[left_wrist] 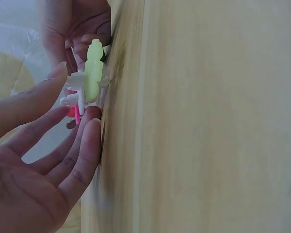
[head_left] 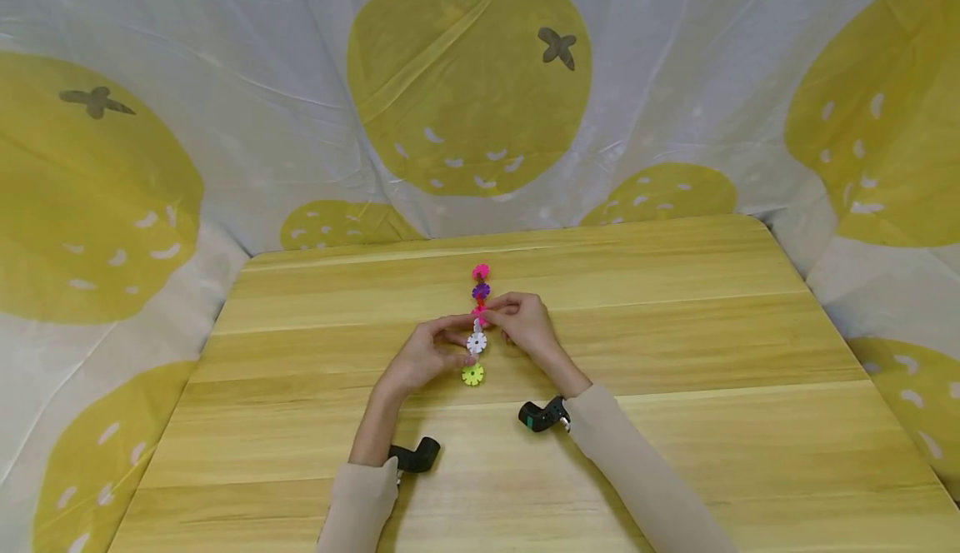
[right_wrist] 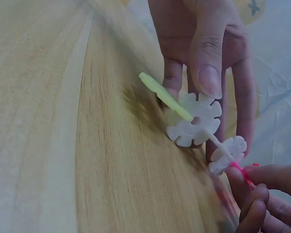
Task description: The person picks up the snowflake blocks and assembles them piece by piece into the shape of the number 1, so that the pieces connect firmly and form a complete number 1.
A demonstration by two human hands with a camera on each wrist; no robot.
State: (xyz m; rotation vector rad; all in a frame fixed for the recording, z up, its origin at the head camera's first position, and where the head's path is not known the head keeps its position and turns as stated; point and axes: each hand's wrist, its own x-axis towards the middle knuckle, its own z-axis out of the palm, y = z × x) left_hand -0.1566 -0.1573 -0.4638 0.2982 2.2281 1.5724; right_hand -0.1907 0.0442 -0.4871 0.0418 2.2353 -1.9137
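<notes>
A chain of interlocking notched plastic discs runs away from me over the table. Nearest is a yellow-green disc (head_left: 472, 375), followed by a white disc (head_left: 477, 342). A pink disc (head_left: 480, 315), a purple disc (head_left: 481, 291) and another pink disc (head_left: 481, 271) lie farther along. My left hand (head_left: 422, 357) holds the near part, its thumb on the white disc (right_wrist: 184, 131) in the right wrist view and its fingers beneath. With thumb and index finger, my right hand (head_left: 527, 324) pinches the middle pink disc (right_wrist: 241, 171). In the left wrist view the yellow-green disc (left_wrist: 93, 73) stands edge-on.
The light wooden table (head_left: 675, 303) stretches out on all sides of the hands. Behind it hangs a white cloth (head_left: 300, 62) with yellow fruit prints. Black wrist-worn devices (head_left: 416, 456) sit under both beige sleeves (head_left: 630, 453), close over the table.
</notes>
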